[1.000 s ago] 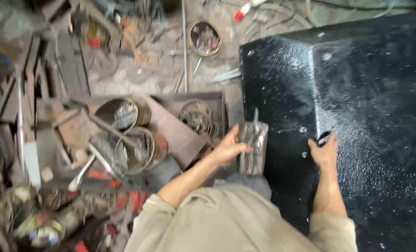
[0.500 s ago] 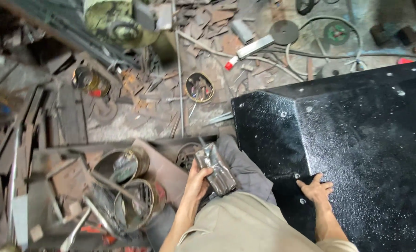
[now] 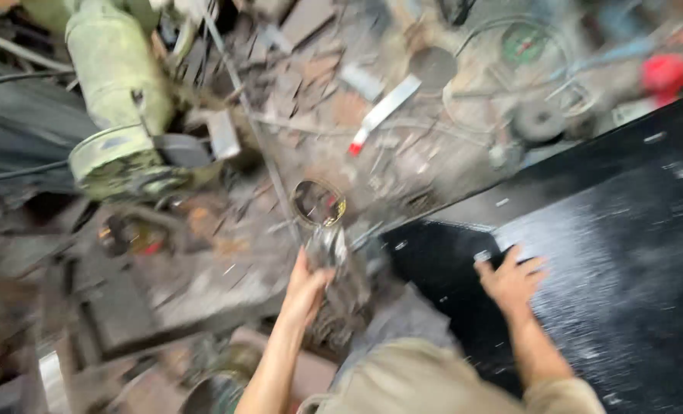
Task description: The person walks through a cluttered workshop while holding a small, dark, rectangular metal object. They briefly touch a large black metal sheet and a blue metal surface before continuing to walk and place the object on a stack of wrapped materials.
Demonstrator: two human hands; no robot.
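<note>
The left hand (image 3: 305,287) is closed around a grey metal piece (image 3: 328,247) pointing toward twelve o'clock, while the right hand (image 3: 512,280) lies flat, fingers spread, on the black panel (image 3: 610,245) at three o'clock.
</note>
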